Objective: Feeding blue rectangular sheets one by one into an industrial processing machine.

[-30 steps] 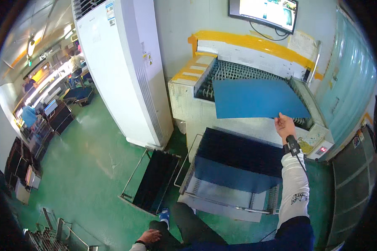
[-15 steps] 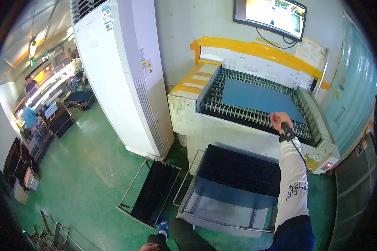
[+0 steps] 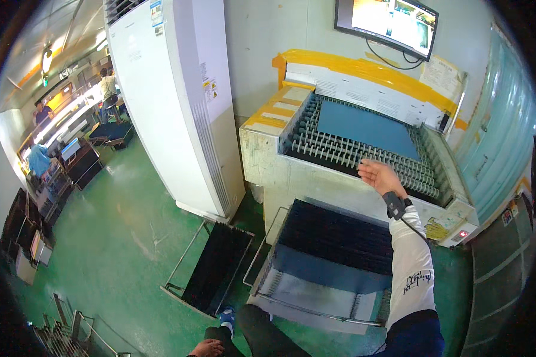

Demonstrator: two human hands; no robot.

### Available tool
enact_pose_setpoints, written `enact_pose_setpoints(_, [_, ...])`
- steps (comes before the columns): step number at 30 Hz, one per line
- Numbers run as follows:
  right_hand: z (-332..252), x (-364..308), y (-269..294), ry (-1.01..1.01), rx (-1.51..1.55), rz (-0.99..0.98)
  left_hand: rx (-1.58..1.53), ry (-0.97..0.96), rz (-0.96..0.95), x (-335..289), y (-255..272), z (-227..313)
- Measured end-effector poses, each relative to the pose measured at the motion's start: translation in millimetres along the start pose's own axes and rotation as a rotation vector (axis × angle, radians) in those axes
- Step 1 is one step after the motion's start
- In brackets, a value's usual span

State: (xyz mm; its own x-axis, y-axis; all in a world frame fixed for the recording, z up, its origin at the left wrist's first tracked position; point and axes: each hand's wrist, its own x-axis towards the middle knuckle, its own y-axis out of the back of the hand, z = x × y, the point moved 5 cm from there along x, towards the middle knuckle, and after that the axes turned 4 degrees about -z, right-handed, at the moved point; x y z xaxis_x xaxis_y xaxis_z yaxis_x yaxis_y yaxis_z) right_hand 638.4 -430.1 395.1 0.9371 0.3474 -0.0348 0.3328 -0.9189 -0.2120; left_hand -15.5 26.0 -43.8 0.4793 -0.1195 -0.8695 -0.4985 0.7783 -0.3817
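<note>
Lying flat on the roller bed (image 3: 330,149) of a conveyor machine (image 3: 262,154), the blue rectangular panel (image 3: 368,127) is showing all four edges. Its far edge is running close to the white back guard (image 3: 363,89), whose top yellow tape (image 3: 363,68) is covering. A broad band of exposed rollers is separating its near edge from the machine's front wall (image 3: 324,181); narrower strips are flanking both sides.

The right hand (image 3: 381,177) is hovering over the front rollers, released, fingers loosely bent, apart from the panel. A black device (image 3: 394,204) is sitting at that wrist. The left hand (image 3: 207,348) is resting beside a dark trouser leg (image 3: 265,333) at the lower border; whether it is grasping anything cannot be told.

Below the machine, a metal rack (image 3: 315,312) is holding a dense row of dark blue sheets (image 3: 333,262). A smaller rack (image 3: 187,301) is standing to its left, a narrow gap dividing them. Green floor (image 3: 119,250) is extending leftward, giving walking room past a white floor-standing air conditioner (image 3: 161,119).
</note>
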Motion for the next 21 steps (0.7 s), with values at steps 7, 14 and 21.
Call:
enact_pose_setpoints(7, [17.1, -72.1, -39.0, -0.085, -0.263, -0.016, 0.204, 0.025, 0.091, -13.2, -11.7, 16.4])
enact_pose_setpoints(14, [67.8, -151.5, -71.0, -0.013, -0.695, -0.08, 0.156, -0.078, -0.011, -5.2, -1.6, 15.2])
enact_pose_setpoints(21, [118.9, -229.7, -88.2, 0.288, -1.129, -0.025, 0.126, -0.139, -0.041, -27.3, -13.2, 15.7])
